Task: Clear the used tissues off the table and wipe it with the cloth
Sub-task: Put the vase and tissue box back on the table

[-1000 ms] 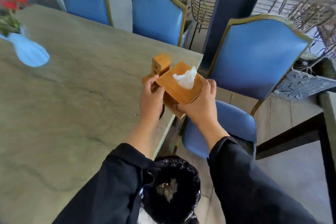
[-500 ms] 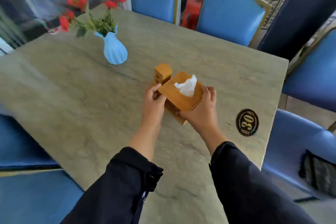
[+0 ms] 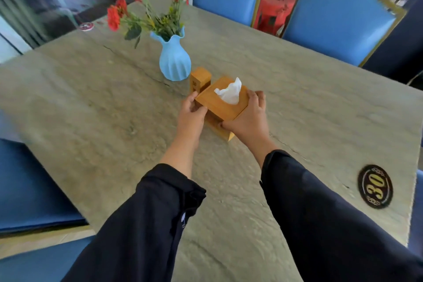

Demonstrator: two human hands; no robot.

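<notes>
- Foreground: two dark sleeves reach forward over the stone tabletop (image 3: 96,103); a black oval plaque (image 3: 375,186) marked "30" lies well to the right of the right hand, near the tabletop's corner.
- Left hand (image 3: 191,115): fingers curled round the left side of the wooden tissue box (image 3: 219,104), thumb on its top edge.
- Right hand (image 3: 248,121): fingers wrapped round the box's right side, thumb against its lower front.
- Change: a second ago the box was held beyond the tabletop's edge above a black-lined bin; now it sits mid-tabletop between both hands. Whether its base touches the surface cannot be told.
- Meaning, as a judgement: the box is being put back in place, a closing step; no used tissues or cloth are in view.
- Beyond the hands: a white tissue (image 3: 230,94) stands out of the box; a small wooden block (image 3: 199,80) stands just behind the left hand, a blue vase (image 3: 175,62) of red flowers further off.
</notes>
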